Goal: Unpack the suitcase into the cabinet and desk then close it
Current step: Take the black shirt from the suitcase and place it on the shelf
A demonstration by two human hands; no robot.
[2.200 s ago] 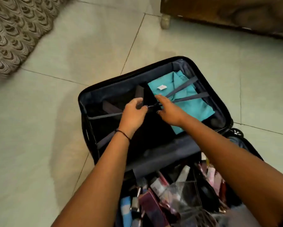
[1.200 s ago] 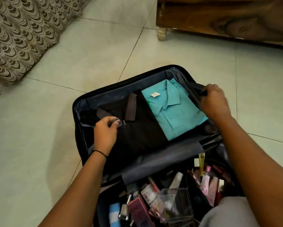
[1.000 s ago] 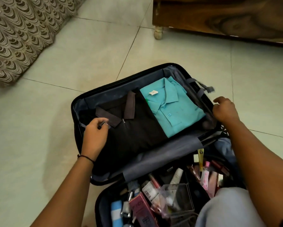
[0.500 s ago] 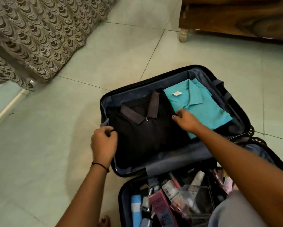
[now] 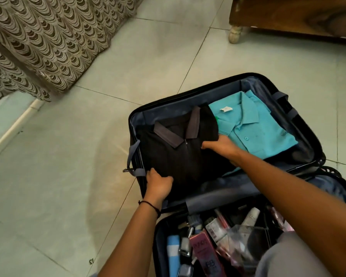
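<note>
the floor [image 5: 68, 176] is laid with large pale green glazed tiles with thin dark joints. a brown-and-cream scallop-patterned fabric [image 5: 48, 37] hangs down to it at the upper left, with a white pipe-like rail [image 5: 14, 128] on the floor just beside its lower edge. a dark wooden furniture piece [image 5: 288, 15] on a turned cream foot [image 5: 234, 36] stands at the upper right, well apart from the case. a black hard-shell suitcase [image 5: 188, 94] lies fully open on the tiles. its far half holds a folded black polo shirt with a grey-brown collar [image 5: 178, 154] on the left and a folded teal polo shirt [image 5: 264, 126] on the right; the black one overlaps the teal one's left edge. a loose grey webbing strap [image 5: 133, 156] hangs over the left rim. a grey fabric flap [image 5: 228, 188] lies along the hinge. the near half is packed with cosmetics, including a pink carton [image 5: 205, 254], a pale blue tube [image 5: 173, 250] and a clear plastic box [image 5: 246, 242]; a grey-clad knee [image 5: 288, 256] covers its right part. the left hand [image 5: 159, 185] grips the black shirt's near left corner. the right hand [image 5: 222, 146] grips its right edge, thumb on top, fingers tucked beneath against the teal shirt.
</note>
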